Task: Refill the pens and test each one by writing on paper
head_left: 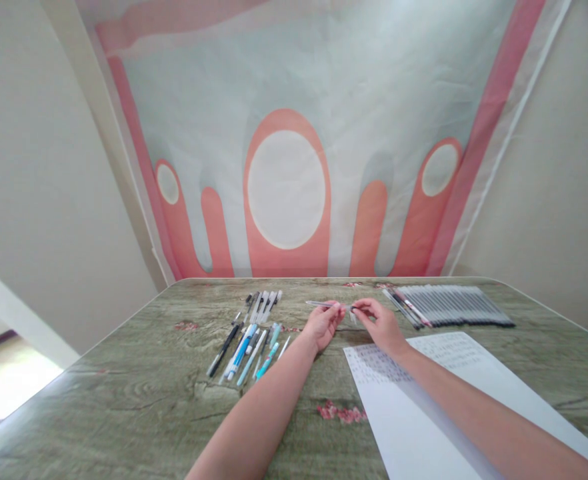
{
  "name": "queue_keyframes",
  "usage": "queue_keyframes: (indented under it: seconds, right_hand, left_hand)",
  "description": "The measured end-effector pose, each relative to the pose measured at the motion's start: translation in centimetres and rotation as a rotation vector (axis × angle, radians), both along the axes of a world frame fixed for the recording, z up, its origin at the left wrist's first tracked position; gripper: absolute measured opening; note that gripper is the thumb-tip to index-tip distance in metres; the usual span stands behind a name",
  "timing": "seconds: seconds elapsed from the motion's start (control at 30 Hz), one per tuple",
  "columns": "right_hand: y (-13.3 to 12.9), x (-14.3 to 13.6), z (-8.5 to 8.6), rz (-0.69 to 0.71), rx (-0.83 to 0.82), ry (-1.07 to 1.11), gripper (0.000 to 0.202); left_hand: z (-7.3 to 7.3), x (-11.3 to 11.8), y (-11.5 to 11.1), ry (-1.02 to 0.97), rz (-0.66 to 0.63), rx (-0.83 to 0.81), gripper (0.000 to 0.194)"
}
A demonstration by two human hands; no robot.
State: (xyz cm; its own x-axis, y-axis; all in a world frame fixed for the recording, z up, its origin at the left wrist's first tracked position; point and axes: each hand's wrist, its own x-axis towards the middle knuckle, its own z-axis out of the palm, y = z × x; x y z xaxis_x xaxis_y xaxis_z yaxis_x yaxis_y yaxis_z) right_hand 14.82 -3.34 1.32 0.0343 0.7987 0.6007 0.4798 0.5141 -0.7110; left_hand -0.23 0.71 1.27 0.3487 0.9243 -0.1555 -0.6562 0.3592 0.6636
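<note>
Pen (320,304) gripped in left hand (321,327); right hand (383,327) pinches its dark end (353,309); probably capping or uncapping; steady alignment needed next.

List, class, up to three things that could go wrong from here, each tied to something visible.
The thin pen in the left hand might slip, being so narrow. The left forearm, close beside the loose pens, could knock them. The right forearm, crossing above the paper, might drag it.

Your slim, translucent plastic pen (319,303) is nearly level in your grasp, its narrow tip pointing left. Toward its right end, you pinch a small dark-and-clear piece (353,309), partly hidden.
</note>
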Motion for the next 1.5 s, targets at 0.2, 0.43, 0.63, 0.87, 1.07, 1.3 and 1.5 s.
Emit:
queue_keyframes:
  seconds: [0.2, 0.43, 0.63, 0.87, 1.07, 1.3, 1.5]
  right_hand:
    - [-0.03, 0.01, 0.03, -0.020, 0.003, -0.013, 0.018]
    - [-0.07, 0.07, -0.08, -0.034, 0.010, -0.043, 0.017]
    - [-0.14, -0.06, 0.02, -0.029, -0.006, -0.040, 0.020]
    - [-0.06, 0.07, -0.30, 0.050, -0.164, 0.111, 0.027]
    - [-0.21, -0.39, 0.08, 0.126, -0.142, 0.190, 0.030]
    - [-0.62, -0.14, 0.47, 0.090, -0.171, 0.077, 0.025]
    - [-0.04, 0.20, -0.14, 0.058, -0.199, 0.015, 0.030]
  left_hand:
    - [0.18, 0.00, -0.15, 0.008, -0.002, 0.039, 0.011]
    - [-0.40, -0.07, 0.11, 0.021, -0.029, 0.110, 0.016]
    - [-0.28, 0.02, -0.16, 0.034, -0.042, 0.146, 0.019]
    - [0.13, 0.14, -0.70, 0.039, -0.069, 0.178, 0.022]
    - [0.19, 0.22, -0.41, 0.003, 0.000, 0.102, 0.017]
    - [0.41, 0.02, -0.51, 0.014, -0.045, 0.132, 0.019]
    - [0.27, 0.29, -0.62, 0.005, -0.020, 0.138, 0.020]
